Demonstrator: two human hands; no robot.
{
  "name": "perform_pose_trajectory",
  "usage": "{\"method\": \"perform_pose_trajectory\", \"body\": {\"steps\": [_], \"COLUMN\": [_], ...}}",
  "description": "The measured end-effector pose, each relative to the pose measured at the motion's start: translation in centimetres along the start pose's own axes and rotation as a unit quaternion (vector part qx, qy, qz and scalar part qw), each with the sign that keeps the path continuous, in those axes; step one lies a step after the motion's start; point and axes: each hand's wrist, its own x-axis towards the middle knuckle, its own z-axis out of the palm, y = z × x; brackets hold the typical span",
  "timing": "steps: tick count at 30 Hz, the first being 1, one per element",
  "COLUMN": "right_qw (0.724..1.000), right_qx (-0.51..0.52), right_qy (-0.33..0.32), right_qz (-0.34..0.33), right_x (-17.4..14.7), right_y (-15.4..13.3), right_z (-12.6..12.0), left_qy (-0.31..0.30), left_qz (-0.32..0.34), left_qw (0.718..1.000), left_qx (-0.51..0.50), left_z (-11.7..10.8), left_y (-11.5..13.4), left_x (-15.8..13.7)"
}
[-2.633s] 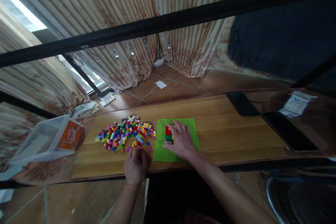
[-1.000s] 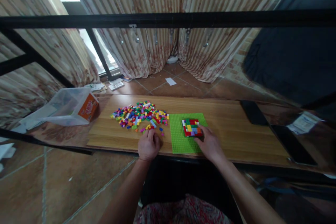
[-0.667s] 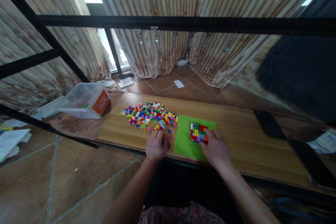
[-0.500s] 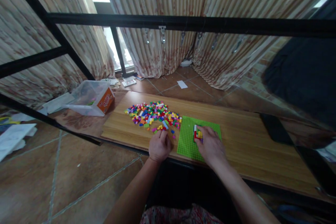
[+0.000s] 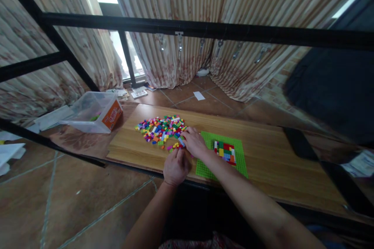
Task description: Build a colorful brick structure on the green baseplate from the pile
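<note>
My right hand (image 5: pixel 194 142) reaches over the right edge of a loose pile of small coloured toy bricks (image 5: pixel 163 128), its fingers a little apart. Its fingertips are among the bricks, and I see none held. On the table's near side my left hand (image 5: pixel 175 167) rests with curled fingers, just below a few yellow and pink bricks (image 5: pixel 175 146). Whatever those fingers hold, if anything, is hidden. A green baseplate (image 5: pixel 240 155) lies to the right, under my right forearm. On it sits a block of joined bricks (image 5: pixel 224 151) in red, green, yellow, blue and orange.
At the left stands a clear plastic box (image 5: pixel 87 126) with an orange label. A black phone-like object (image 5: pixel 299 144) lies on the wooden table (image 5: pixel 269 155) at the right. A black metal rail (image 5: pixel 187 29) crosses in front of the curtains.
My right hand has left the brick block on the baseplate and moved left to the loose pile, uncovering the block. My left hand stays in about the same place.
</note>
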Motion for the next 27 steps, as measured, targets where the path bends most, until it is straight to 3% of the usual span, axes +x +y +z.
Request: {"method": "perform_pose_trajectory", "body": {"steps": [5, 7, 10, 13, 16, 22, 27], "right_qw": [0.989, 0.966, 0.908, 0.871, 0.854, 0.847, 0.888], "right_qx": [0.124, 0.236, 0.394, 0.456, 0.470, 0.440, 0.350], "right_qy": [0.080, 0.094, 0.100, 0.116, 0.136, 0.191, 0.208], "right_qz": [0.018, 0.047, 0.096, 0.141, 0.176, 0.230, 0.215], "right_x": [-2.8, -5.0, -8.8, -12.1, -14.6, -17.0, -15.9], "right_y": [-1.3, -1.6, -1.4, -0.2, 1.5, 5.4, 6.6], "right_z": [-0.7, -0.7, -0.4, -0.2, -0.6, -2.1, -3.4], "left_qy": [0.017, 0.017, 0.015, 0.012, 0.009, 0.007, 0.016], "left_qz": [0.006, 0.007, 0.002, -0.006, -0.013, -0.013, -0.009], "left_qw": [1.000, 1.000, 1.000, 1.000, 1.000, 1.000, 1.000], "left_qx": [-0.006, 0.001, 0.009, 0.009, 0.007, 0.000, -0.001], "left_z": [0.2, 0.2, 0.2, 0.2, 0.1, 0.1, 0.3], "left_y": [-0.2, -0.2, -0.1, 0.0, 0.0, -0.1, -0.2], "left_x": [0.1, 0.2, 0.2, 0.2, 0.2, 0.3, 0.3]}}
